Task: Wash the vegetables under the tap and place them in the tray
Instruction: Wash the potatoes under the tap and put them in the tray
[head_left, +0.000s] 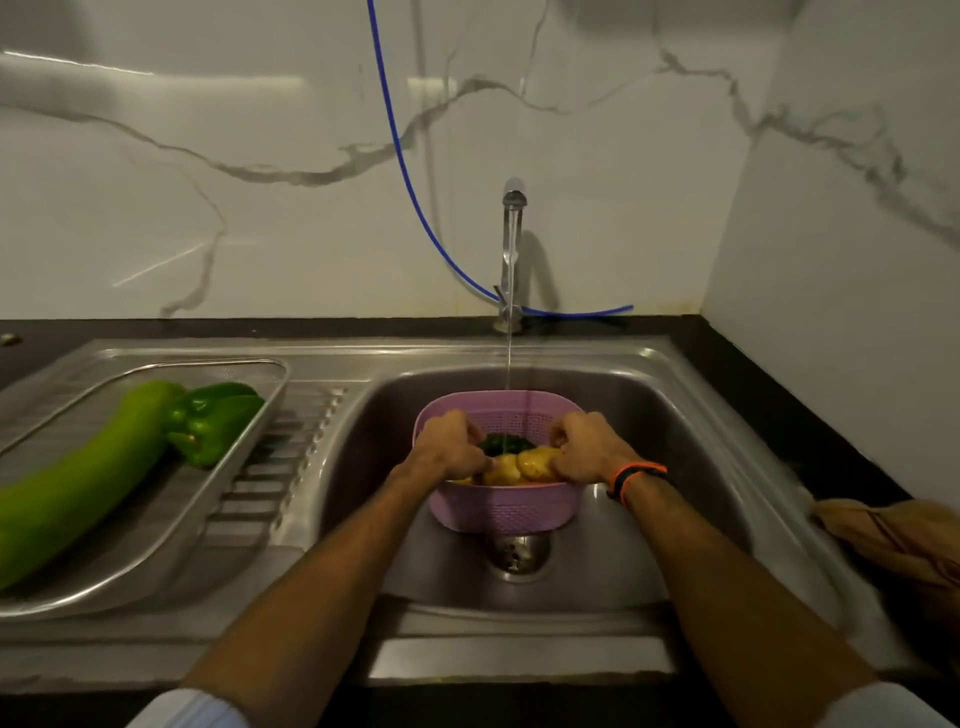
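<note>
A pink perforated colander (506, 506) stands in the steel sink (675, 441) under the running tap (513, 260). Inside it lie yellow potatoes (519, 466) and a dark green vegetable (506, 444). My left hand (449, 447) and my right hand (589, 448) both reach into the colander with curled fingers gripping the potatoes. On the drainboard at the left sits a metal tray (156, 551) holding a long light-green gourd (83, 478) and a green bell pepper (215, 421).
A blue hose (410, 176) hangs down the marble wall to the tap's base. A brown cloth (904, 535) lies on the dark counter at the right. The drain (519, 556) shows in front of the colander.
</note>
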